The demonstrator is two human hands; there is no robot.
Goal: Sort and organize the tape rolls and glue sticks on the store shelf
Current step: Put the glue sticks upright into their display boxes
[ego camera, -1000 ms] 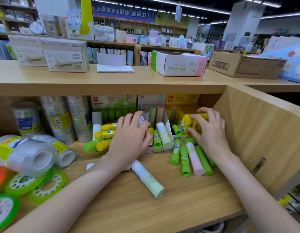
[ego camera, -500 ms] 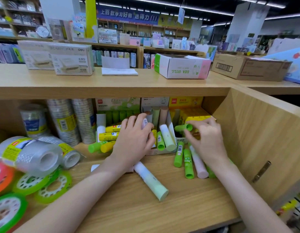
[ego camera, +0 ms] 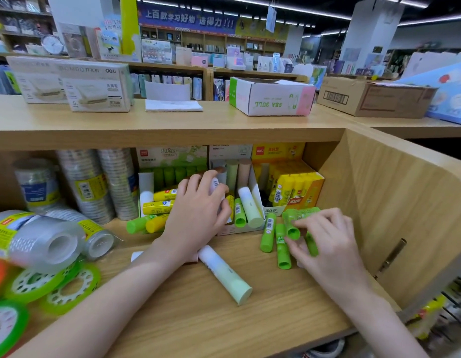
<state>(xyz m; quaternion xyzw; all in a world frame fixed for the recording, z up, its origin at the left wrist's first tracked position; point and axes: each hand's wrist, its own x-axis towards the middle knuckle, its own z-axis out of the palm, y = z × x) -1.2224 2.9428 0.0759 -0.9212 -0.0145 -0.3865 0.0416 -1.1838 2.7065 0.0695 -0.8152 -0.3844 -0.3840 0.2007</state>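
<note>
The right hand (ego camera: 327, 244) pinches a green glue stick (ego camera: 292, 229) at four o'clock on the shelf (ego camera: 172, 319), the left hand (ego camera: 198, 215) grips a pale stick; loose neighbours could roll off.

Both arms are bare from the lower edge of the view up to the wrists; no sleeve shows on them. The left hand (ego camera: 198, 215) and the right hand (ego camera: 327, 244) wear no glove, ring, watch or bracelet. The fingernails look short and unpainted.
</note>
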